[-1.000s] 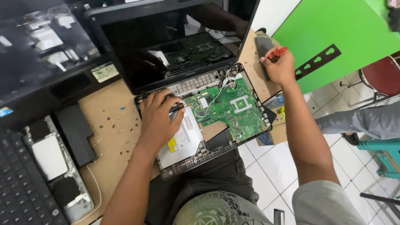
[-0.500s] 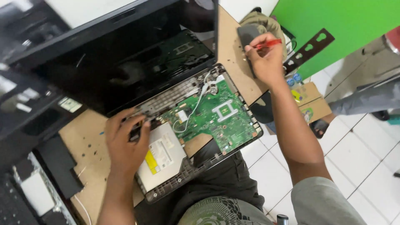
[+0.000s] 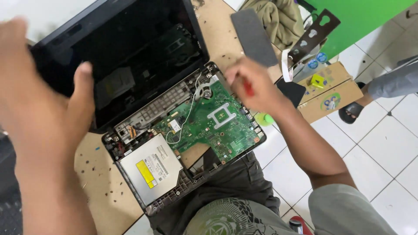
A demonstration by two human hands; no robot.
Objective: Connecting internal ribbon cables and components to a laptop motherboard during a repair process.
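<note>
Left hand (image 3: 41, 109) grips the laptop lid (image 3: 130, 56); right hand (image 3: 252, 85) is clamped on a red screwdriver (image 3: 248, 88) over the green motherboard (image 3: 213, 122). Keep the lid steady, tip square.

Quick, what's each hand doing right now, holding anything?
Left hand: gripping the left edge of the laptop screen, thumb on its front.
Right hand: closed around a red-handled tool, over the green circuit board.

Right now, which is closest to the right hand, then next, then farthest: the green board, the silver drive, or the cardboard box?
From the right hand:
1. Green board, just below it.
2. Cardboard box, off to its right.
3. Silver drive, farthest, at the laptop's lower left.
</note>
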